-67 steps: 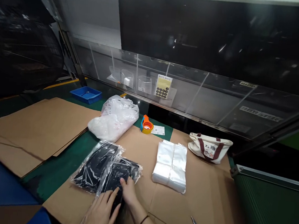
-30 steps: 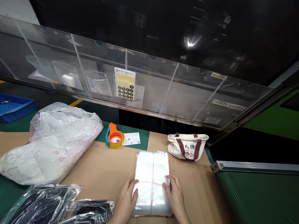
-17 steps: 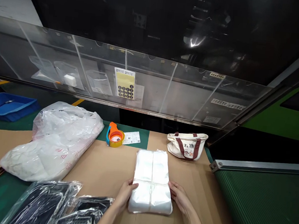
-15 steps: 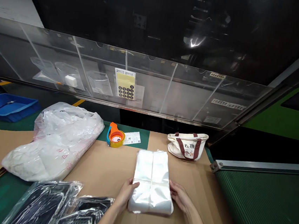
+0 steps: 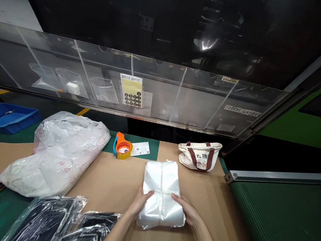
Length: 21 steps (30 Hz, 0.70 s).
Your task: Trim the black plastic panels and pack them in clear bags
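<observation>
A thick stack of clear plastic bags point(image 5: 163, 177), tied crosswise with a pale band, is on the brown cardboard at the centre of the bench. My left hand point(image 5: 140, 204) grips its left edge, thumb on top and the other fingers hidden beside or beneath it. On the opposite edge my right hand point(image 5: 188, 209) holds the stack the same way, its thumb pressing the top near the band. Nearest to my left forearm lie dark items in clear plastic wrap point(image 5: 93, 227).
A large white plastic bag point(image 5: 57, 156) sits left, with a blue tray point(image 5: 7, 117) beyond it. At the back are an orange tape dispenser point(image 5: 123, 146), a printed slip point(image 5: 140, 149) and a small canvas bag point(image 5: 201, 156). A green ribbed conveyor point(image 5: 281, 219) with a metal rail borders the right.
My right hand has closed from the stack's side onto its edge, its thumb now on top. My left thumb has moved further in over the stack. The view has shifted slightly.
</observation>
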Each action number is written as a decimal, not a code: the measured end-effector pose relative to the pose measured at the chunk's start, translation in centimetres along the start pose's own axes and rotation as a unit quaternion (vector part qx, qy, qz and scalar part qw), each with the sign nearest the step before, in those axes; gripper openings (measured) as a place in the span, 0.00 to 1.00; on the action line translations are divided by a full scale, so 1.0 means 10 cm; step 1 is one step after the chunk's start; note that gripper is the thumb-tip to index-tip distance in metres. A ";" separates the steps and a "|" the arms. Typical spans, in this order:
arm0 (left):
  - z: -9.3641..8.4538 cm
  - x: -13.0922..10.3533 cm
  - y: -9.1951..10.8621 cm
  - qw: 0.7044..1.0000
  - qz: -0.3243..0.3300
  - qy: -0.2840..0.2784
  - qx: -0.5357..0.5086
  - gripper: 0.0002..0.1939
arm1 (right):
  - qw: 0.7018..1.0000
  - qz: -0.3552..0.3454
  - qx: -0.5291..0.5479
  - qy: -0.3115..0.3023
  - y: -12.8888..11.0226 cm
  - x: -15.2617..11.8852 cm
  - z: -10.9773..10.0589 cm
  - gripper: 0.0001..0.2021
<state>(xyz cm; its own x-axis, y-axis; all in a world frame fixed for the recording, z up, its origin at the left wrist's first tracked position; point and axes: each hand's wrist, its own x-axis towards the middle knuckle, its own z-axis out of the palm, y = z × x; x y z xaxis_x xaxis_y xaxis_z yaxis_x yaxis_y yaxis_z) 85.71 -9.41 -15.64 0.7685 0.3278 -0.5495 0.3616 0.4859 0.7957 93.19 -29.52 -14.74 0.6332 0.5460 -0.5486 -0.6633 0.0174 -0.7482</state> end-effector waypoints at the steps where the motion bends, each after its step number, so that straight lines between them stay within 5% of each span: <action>1: 0.01 0.02 0.01 1.000 -0.003 0.001 0.004 0.25 | 1.000 0.006 0.002 -0.002 0.00 0.02 0.03 0.24; 10: -0.01 0.09 0.06 1.000 -0.020 -0.019 -0.008 0.27 | 0.999 0.021 0.025 0.021 0.05 0.08 0.01 0.17; 21: -0.04 -0.09 0.02 0.998 -0.007 -0.063 -0.015 0.28 | 0.997 -0.042 -0.022 0.068 0.04 -0.03 0.07 0.24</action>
<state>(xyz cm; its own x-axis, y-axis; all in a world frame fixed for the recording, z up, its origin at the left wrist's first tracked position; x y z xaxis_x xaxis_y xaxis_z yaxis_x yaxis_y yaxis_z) 84.92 -9.30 -15.09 0.8239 0.2173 -0.5235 0.3587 0.5153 0.7784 92.47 -29.09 -14.59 0.7360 0.4260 -0.5261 -0.5893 0.0207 -0.8076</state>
